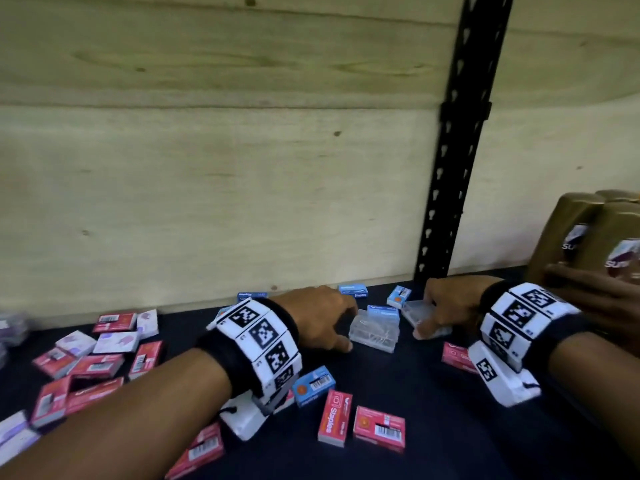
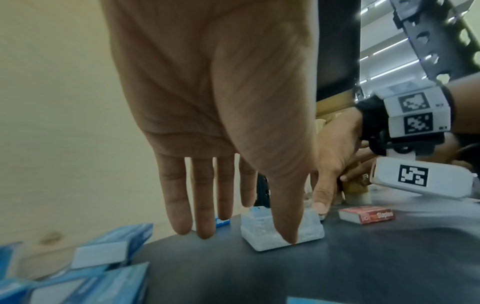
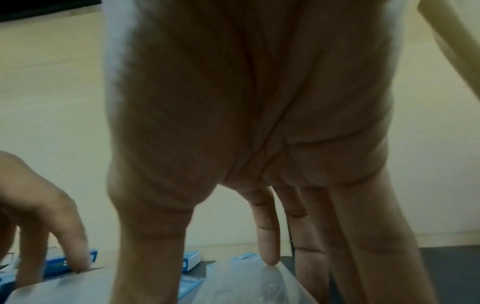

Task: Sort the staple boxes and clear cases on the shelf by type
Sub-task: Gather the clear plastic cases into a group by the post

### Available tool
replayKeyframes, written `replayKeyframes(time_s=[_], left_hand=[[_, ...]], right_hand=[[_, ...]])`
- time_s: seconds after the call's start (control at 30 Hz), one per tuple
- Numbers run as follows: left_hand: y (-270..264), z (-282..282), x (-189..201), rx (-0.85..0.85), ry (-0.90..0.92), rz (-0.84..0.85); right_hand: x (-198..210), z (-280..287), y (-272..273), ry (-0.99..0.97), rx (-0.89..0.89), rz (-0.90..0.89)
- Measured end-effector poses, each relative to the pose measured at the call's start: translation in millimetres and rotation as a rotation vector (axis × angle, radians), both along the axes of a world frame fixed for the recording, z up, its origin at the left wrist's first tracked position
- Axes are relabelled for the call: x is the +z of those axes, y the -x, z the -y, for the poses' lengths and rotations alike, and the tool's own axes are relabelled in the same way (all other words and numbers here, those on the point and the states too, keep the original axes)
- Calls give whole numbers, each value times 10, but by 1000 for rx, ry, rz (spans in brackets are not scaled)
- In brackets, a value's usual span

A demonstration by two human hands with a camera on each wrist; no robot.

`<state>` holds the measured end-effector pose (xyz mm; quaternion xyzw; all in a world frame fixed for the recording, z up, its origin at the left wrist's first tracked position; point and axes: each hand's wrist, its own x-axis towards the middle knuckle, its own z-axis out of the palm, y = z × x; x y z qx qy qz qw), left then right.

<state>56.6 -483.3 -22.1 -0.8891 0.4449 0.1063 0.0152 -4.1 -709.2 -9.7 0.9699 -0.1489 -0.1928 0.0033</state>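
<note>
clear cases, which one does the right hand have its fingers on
The clear case farther right, beside the black upright. The right hand grips it; the other clear case lies apart, at the left hand.

The dark shelf [image 1: 415, 427] carries scattered small boxes — red staple boxes [image 1: 335, 423] across the front and left, pale lilac boxes [image 1: 116, 342] among them at the left, blue staple boxes [image 1: 352, 289] along the back by the wooden wall. Two clear cases [image 1: 374, 332] lie mid-shelf — side by side, slightly apart. Gold bottles [image 1: 585, 237] stand at the right end.
</note>
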Motion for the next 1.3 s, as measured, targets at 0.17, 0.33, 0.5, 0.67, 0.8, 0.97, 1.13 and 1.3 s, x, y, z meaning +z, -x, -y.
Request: replayKeyframes(time_s=[0.17,0.33,0.5,0.67,0.8,0.97,1.13,1.3], left_hand=[[-78,212,-78,-54,-14,-17],[-122,297,-82,-90,-33,56],[-114,260,-48,-107,-56,59],[-49,211,-62,-153,-66,123],[33,168,-84,-192,-95,193],[72,106,-9,-148,-131,69],[50,28,151,-30,-114,-160],[1,15,195,84,-61,-290]], right_hand=[[28,-30,-101,65,-1,-42],[72,-38,-167,120,28,-92],[71,-3,-205,103,8,-111],[-9,-12,-262,151,19,-76],[9,-94,-249,189,48,-106],[81,-125,-173,116,63,-137],[150,39,-113,-139,14,-93],[145,121,-116,-167,-12,-79]])
